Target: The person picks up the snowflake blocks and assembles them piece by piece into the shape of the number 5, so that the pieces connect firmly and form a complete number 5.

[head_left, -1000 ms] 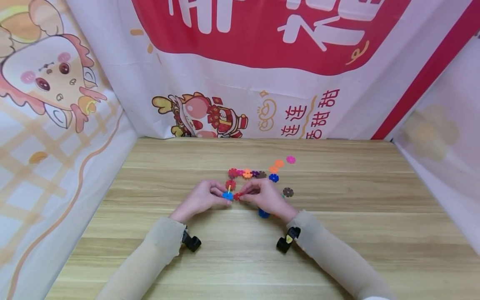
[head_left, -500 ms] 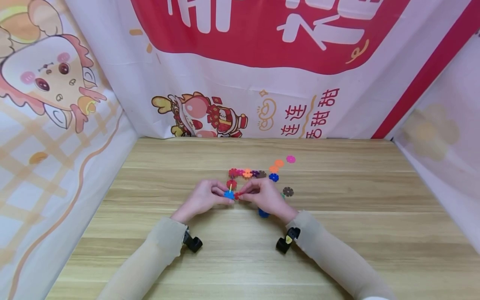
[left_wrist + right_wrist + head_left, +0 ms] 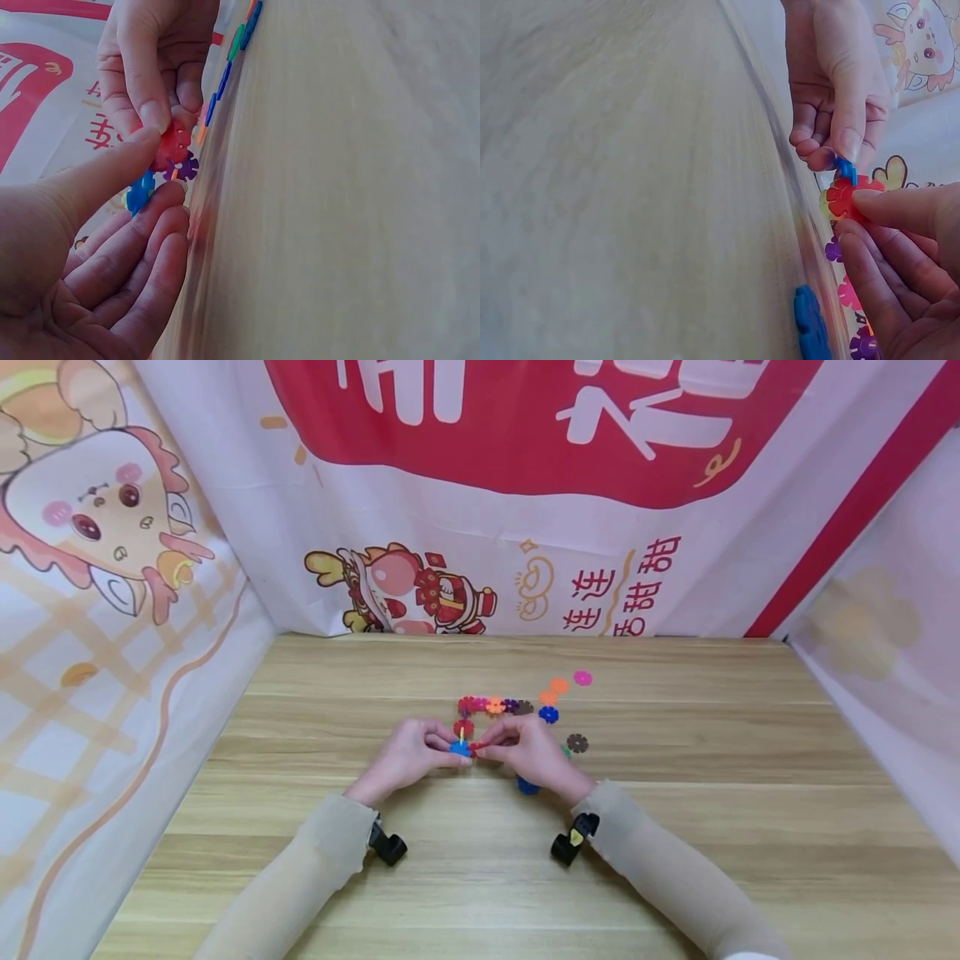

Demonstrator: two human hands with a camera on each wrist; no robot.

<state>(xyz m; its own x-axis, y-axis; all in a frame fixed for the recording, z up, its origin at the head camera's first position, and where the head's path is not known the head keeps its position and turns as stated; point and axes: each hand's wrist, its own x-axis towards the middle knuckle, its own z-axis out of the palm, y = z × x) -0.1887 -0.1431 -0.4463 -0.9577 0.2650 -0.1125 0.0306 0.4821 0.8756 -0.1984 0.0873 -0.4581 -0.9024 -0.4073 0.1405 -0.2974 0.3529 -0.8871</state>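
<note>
In the head view my left hand [image 3: 411, 753] pinches a light-blue notched snowflake disc [image 3: 461, 749], and my right hand [image 3: 531, 750] pinches a red snowflake disc [image 3: 476, 749] beside it. In the right wrist view the red disc [image 3: 842, 196] meets the edge of the blue disc [image 3: 847, 171]; how deep their slots engage cannot be made out. A yellow disc [image 3: 462, 733] stands edge-on just behind the blue one. Beyond it runs a chain of joined discs, with a red disc [image 3: 463, 727] and an orange disc [image 3: 495, 705] among them.
Loose discs lie to the right on the wooden table [image 3: 480, 877]: a pink disc [image 3: 582, 678], a brown disc [image 3: 577, 743], a dark-blue disc [image 3: 549, 715] and several more. My right forearm partly covers some. Printed cloth walls [image 3: 285, 568] enclose the back and sides.
My left hand has edged slightly right with the blue disc, so the blue and red discs now sit closer together. The right hand has hardly moved.
</note>
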